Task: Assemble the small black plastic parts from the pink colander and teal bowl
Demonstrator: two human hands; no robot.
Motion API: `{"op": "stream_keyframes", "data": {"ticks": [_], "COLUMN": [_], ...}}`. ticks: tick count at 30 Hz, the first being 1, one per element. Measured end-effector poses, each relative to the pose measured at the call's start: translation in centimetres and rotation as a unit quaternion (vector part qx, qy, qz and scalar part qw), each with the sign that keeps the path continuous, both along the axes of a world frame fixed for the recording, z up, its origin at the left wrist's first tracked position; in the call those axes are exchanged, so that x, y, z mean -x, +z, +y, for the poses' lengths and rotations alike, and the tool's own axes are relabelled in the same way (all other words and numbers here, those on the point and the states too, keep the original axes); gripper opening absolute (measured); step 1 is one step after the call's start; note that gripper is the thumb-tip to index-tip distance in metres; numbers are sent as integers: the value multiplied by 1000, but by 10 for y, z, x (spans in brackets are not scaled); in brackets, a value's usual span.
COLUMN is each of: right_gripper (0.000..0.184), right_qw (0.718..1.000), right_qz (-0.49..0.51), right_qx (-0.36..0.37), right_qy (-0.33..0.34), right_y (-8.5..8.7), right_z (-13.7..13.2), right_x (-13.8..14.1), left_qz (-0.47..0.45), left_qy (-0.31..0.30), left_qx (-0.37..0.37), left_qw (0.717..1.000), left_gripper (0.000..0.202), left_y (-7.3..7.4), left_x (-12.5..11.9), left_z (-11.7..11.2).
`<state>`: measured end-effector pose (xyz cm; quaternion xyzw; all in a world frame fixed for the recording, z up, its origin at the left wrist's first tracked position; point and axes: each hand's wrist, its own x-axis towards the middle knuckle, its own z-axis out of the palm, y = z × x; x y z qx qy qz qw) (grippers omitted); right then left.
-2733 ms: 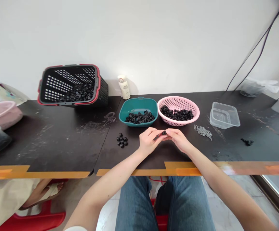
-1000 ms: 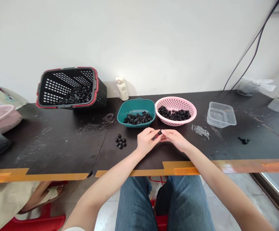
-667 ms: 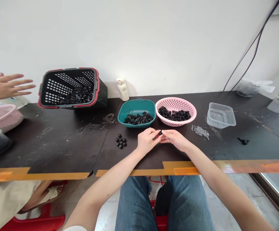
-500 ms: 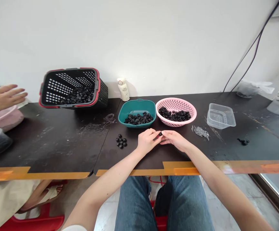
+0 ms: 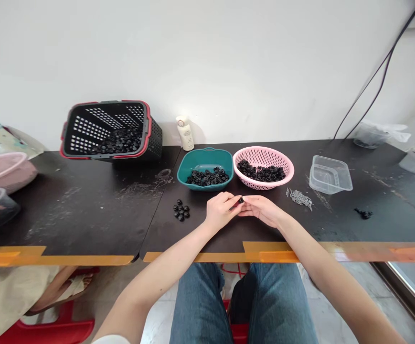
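Note:
A small round black plastic part (image 5: pixel 241 200) is pinched between my two hands above the table, just in front of the baskets. My left hand (image 5: pixel 221 209) closes its fingers on it from the left, and my right hand (image 5: pixel 260 209) grips it from the right; fingers cover much of it. Behind my hands stand a teal basin (image 5: pixel 205 186) with black parts inside and a pink perforated basket (image 5: pixel 260 185) with black ring-like parts. Left of my hands lies a cluster of round black pieces (image 5: pixel 181 210). A pile of small grey pins or screws (image 5: pixel 299 198) lies to the right.
A dark basket with a red rim (image 5: pixel 153 138) holds black parts at the back left, beside a white bottle (image 5: pixel 185 134). On the right are a clear plastic tub (image 5: pixel 331 177) and a few black bits (image 5: pixel 364 213). At far left stands a pink basin (image 5: pixel 6 169).
The co-worker's hand at the far left has come down from the raised position, now seen behind the clear tub. My hands stay together on the black part, with only slight finger movement.

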<state>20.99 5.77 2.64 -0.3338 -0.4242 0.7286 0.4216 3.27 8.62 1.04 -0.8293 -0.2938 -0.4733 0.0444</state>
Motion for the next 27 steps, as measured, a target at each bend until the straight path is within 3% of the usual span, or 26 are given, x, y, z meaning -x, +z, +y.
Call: {"op": "stream_keyframes", "data": {"ticks": [13,20,27], "right_gripper": [22,22,24], "right_qw": [999,988,980], "right_qz": [-4,-44,-40], "right_qx": [-41,-110,-103], "right_qy": [-16,-96,-165], "right_y": [-2,-1,-12], "right_z": [-1,-7,-9], "right_x": [4,16,25], "left_qz": [5,17,37], "left_qy": [-1,-4,0], "left_qx": [1,2,28], "left_qw": [1000,1000,999], "left_gripper": [22,23,23], "left_y": [0,1,-1], "left_x": [3,5,2], "left_z": [-2,-1,1]}}
